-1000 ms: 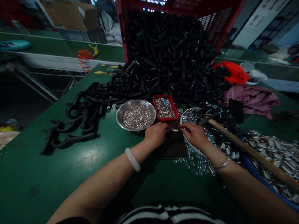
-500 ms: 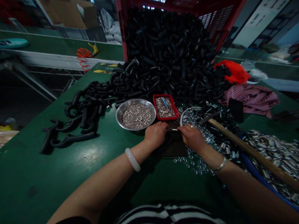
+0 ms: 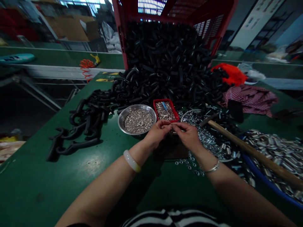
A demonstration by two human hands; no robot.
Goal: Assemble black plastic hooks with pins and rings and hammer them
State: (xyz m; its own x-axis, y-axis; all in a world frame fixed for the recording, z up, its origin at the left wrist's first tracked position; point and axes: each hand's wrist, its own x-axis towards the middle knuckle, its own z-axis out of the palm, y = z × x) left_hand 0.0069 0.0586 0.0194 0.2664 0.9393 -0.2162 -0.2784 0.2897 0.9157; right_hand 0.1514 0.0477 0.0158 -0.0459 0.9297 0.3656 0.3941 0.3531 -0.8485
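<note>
Head view on my feed: green tabletop (image 3: pixel 71 186) fills most of it. Red crate (image 3: pixel 121 41) at the far edge, heap of black curved parts (image 3: pixel 165 56) in it and spilling across the tabletop, down the left side too. Blue-rimmed container (image 3: pixel 258 175) at right, full of shiny metal cylinders (image 3: pixel 274 149). Wooden handle (image 3: pixel 246 146) slants across it. Checked cloth (image 3: pixel 255 97) behind. Steel bowl (image 3: pixel 120 121) left of centre, loaded with tiny metal pieces. White-rimmed dish (image 3: pixel 185 114) partly behind the right hand (image 3: pixel 189 135), small hardware in and around it. Dark mat (image 3: pixel 176 153) below the hands. Left hand (image 3: pixel 157 134) meets the right, fingertips drawn together, just in front of the red tray (image 3: pixel 175 114) of pins. I can't tell whether either one grips anything. Blue-handled tool (image 3: pixel 164 105) lies in the tray. Loose metal rings (image 3: pixel 177 163) near the mat. Smallest I can pick out: a metallic bit (image 3: pixel 174 132) just below the fingertips, mostly hidden; too small for me to identify.
</note>
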